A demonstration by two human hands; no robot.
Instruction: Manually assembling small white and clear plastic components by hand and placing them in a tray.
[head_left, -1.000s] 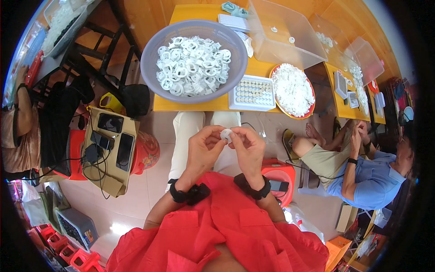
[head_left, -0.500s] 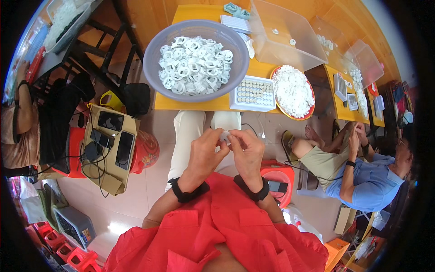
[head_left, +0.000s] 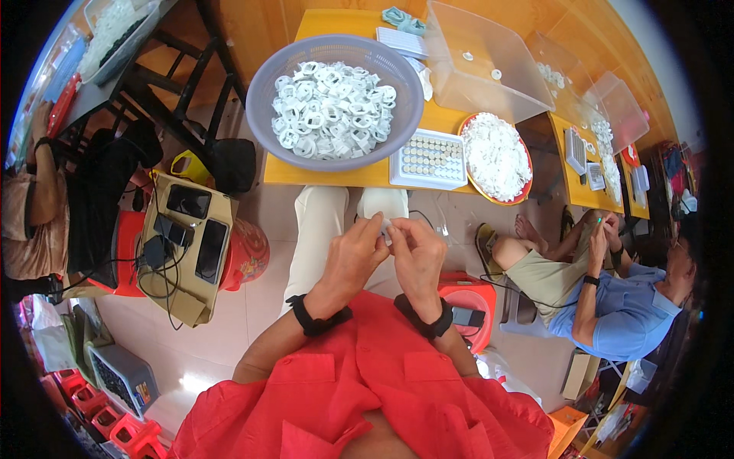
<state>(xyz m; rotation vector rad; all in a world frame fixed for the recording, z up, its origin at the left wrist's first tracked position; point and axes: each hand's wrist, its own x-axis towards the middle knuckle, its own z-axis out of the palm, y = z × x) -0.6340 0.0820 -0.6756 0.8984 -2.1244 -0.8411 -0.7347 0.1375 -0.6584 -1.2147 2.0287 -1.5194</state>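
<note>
Just beyond the table's near edge, over my lap, my left hand (head_left: 353, 258) and my right hand (head_left: 418, 258) meet at the fingertips. Pinched between them is a small white plastic part (head_left: 386, 229), mostly covered by the fingers. On the yellow table ahead, a grey-purple basin (head_left: 258, 126) holds a heap of white plastic ring-shaped pieces (head_left: 334, 111). Beside it stands a white tray (head_left: 428, 182) with rows of small round metallic pieces. Right of the tray, a red plate (head_left: 526, 186) carries a pile of small white parts (head_left: 495, 157).
A clear plastic bin (head_left: 489, 65) sits behind the plate. On my right, a seated co-worker (head_left: 612, 306) in blue holds something small with a green glow. A cardboard box (head_left: 170, 283) with phones and cables is at left. A red stool (head_left: 468, 294) stands by my right forearm.
The white part has turned between my fingertips, and my left fingers cover more of it. The co-worker's hands have shifted, and a green glow now shows there.
</note>
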